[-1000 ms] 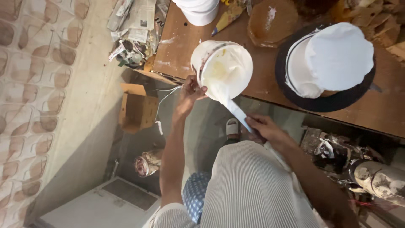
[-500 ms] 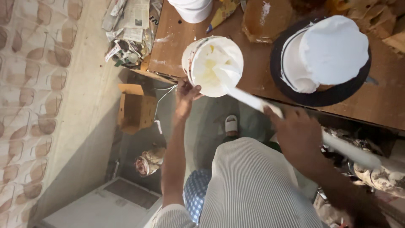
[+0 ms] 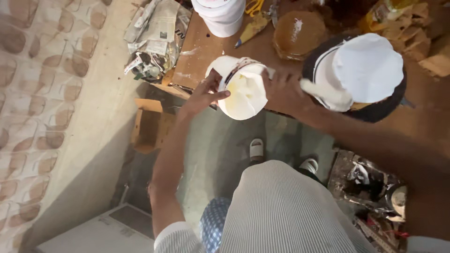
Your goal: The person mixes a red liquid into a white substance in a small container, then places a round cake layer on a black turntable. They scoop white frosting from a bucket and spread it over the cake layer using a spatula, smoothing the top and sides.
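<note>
The head view looked straight down my striped shirt (image 3: pixel 286 211) to my feet, one white slipper (image 3: pixel 256 149) beside the other on the grey floor (image 3: pixel 215 145). Off to my left sat an open cardboard box (image 3: pixel 147 124) on the ground, and at my right lay a heap of dark scrap (image 3: pixel 370 182).

Further out, my left hand (image 3: pixel 204 93) was at the near edge of the wooden table (image 3: pixel 206 49), its fingers together against the left side of a small white tub (image 3: pixel 243 89) of pale cream. The tub was tilted toward me, hanging partly past the table edge, its mouth facing up at the camera. My right hand (image 3: pixel 283 91) was pressed to the tub's right side, blurred, and I could not tell whether its fingers were clamped on anything. A cream-smeared white piece (image 3: pixel 323 91) stuck out beyond it, toward the cake.

Just right of the tub stood a white frosted cake (image 3: pixel 368 65) on a dark round board (image 3: pixel 389 110). Behind the tub, a bare brown cake round (image 3: pixel 297 28) lay on the table, with a piping cone (image 3: pixel 251 30) near it and a larger white bucket (image 3: pixel 220 16) at the far edge. Crumpled newspaper (image 3: pixel 157 37) was piled at the table's left end, against the patterned wall (image 3: pixel 42 93).
</note>
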